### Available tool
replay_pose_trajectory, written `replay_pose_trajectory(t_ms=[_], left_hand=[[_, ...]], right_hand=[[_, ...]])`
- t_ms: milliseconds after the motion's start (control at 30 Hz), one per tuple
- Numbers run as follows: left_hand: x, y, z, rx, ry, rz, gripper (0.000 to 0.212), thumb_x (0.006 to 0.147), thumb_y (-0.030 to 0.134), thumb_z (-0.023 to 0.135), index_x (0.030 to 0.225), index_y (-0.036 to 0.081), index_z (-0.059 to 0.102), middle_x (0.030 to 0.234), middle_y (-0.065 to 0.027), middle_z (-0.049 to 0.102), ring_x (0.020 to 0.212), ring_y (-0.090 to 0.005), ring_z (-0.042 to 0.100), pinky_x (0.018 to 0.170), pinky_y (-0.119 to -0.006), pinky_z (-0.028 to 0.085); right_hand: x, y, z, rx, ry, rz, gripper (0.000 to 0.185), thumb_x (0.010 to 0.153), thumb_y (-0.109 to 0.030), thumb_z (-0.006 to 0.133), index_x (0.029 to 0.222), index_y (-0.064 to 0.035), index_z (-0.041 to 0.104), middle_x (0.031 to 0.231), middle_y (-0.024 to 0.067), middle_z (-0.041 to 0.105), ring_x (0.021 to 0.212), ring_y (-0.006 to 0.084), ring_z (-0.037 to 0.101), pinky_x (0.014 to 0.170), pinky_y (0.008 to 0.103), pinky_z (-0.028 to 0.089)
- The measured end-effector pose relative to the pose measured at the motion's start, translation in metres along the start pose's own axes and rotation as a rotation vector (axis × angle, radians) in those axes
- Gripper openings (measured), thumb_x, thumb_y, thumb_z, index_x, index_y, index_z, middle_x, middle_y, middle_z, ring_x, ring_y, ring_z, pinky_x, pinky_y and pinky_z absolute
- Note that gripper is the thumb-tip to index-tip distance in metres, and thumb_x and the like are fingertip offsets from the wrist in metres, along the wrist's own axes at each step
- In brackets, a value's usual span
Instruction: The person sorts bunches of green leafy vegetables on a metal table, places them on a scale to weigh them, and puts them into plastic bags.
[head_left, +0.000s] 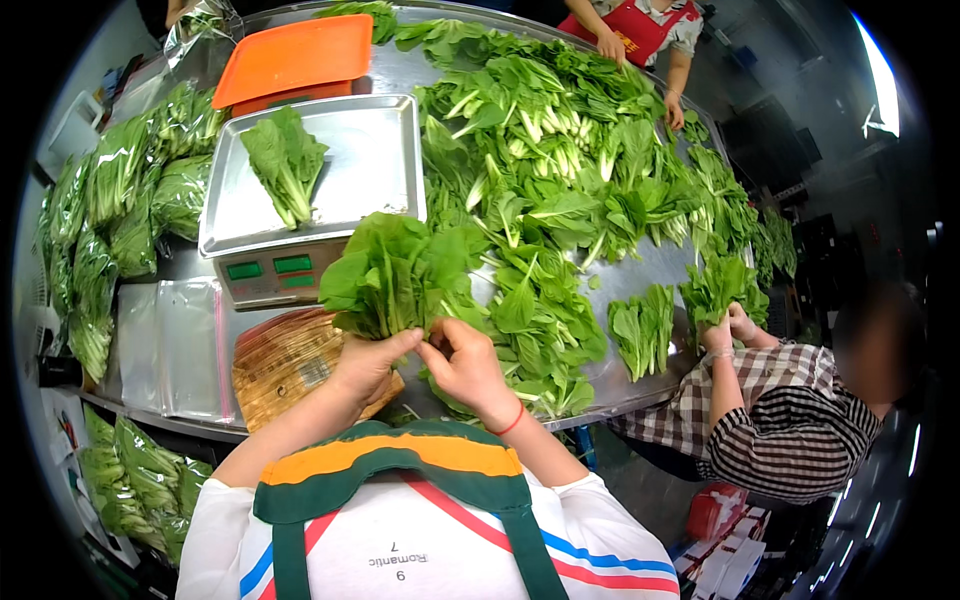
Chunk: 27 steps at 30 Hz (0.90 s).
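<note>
My left hand (371, 364) grips a bunch of leafy greens (390, 277) around its stems, with the leaves fanned upward. Close beside the left thumb, my right hand (469, 367) pinches at the stem ends of the same bunch; what exactly lies between its fingertips is hidden. Beyond my hands, a digital scale (281, 270) carries a metal tray (375, 157), on which another small bunch of greens (286, 165) lies. A brown printed bag (281, 367) sits under my left forearm. Loose greens (536, 322) spread across the metal table just right of my hands.
Clear plastic bags (187, 349) lie at the left, near bagged greens (124, 195). An orange tray (296, 56) stands behind the scale. A large heap of greens (555, 142) covers the far table. At right a co-worker's hands (724, 330) hold greens; another person (637, 30) stands opposite.
</note>
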<state>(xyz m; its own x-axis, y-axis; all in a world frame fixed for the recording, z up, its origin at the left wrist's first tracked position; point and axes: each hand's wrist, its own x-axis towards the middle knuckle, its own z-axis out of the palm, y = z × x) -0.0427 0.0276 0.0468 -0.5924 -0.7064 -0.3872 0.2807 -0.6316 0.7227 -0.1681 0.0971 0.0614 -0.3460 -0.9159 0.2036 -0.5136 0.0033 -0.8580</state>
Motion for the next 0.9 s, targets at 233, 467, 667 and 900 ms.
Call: replay_pose_trajectory(t_ms=[233,467,667,900], left_hand=[[0.001,0.011,0.006,-0.177,0.034,-0.081,0.034,0.075,0.002,0.062,0.107,0.002,0.052,0.102,-0.0077,0.057,0.093,-0.0189,0.055,0.083,-0.032,0.044],[0.000,0.004,0.000,-0.009,-0.014,0.037,0.040,0.073,0.003,0.065,0.110,0.002,0.050,0.104,-0.0073,0.056,0.093,-0.0171,0.054,0.084,-0.032,0.042],[0.002,0.003,0.000,-0.005,0.019,-0.002,0.036,0.074,0.001,0.063,0.108,0.002,0.050,0.101,-0.0066,0.056,0.089,-0.0161,0.053,0.076,-0.029,0.045],[0.002,0.002,-0.002,-0.014,0.009,-0.016,0.037,0.075,0.006,0.062,0.110,0.006,0.048,0.101,-0.0045,0.055,0.090,-0.0174,0.054,0.072,-0.031,0.047]], right_hand=[[-0.004,0.008,-0.002,0.310,-0.189,0.294,0.016,0.080,-0.012,0.056,0.079,0.0034,0.056,0.065,0.0106,0.058,0.056,0.0172,0.055,0.051,0.0280,0.043],[-0.001,0.002,-0.010,0.022,-0.071,0.204,0.019,0.076,-0.016,0.063,0.068,0.0010,0.057,0.058,0.0093,0.056,0.050,0.0181,0.053,0.048,0.0270,0.042],[-0.004,0.008,-0.004,0.012,-0.053,0.021,0.019,0.071,-0.014,0.068,0.068,0.0002,0.056,0.057,0.0085,0.055,0.050,0.0143,0.053,0.047,0.0243,0.041],[-0.002,-0.003,-0.007,0.053,-0.047,0.083,0.021,0.071,-0.014,0.067,0.067,0.0025,0.055,0.061,0.0095,0.056,0.052,0.0133,0.054,0.047,0.0242,0.041]])
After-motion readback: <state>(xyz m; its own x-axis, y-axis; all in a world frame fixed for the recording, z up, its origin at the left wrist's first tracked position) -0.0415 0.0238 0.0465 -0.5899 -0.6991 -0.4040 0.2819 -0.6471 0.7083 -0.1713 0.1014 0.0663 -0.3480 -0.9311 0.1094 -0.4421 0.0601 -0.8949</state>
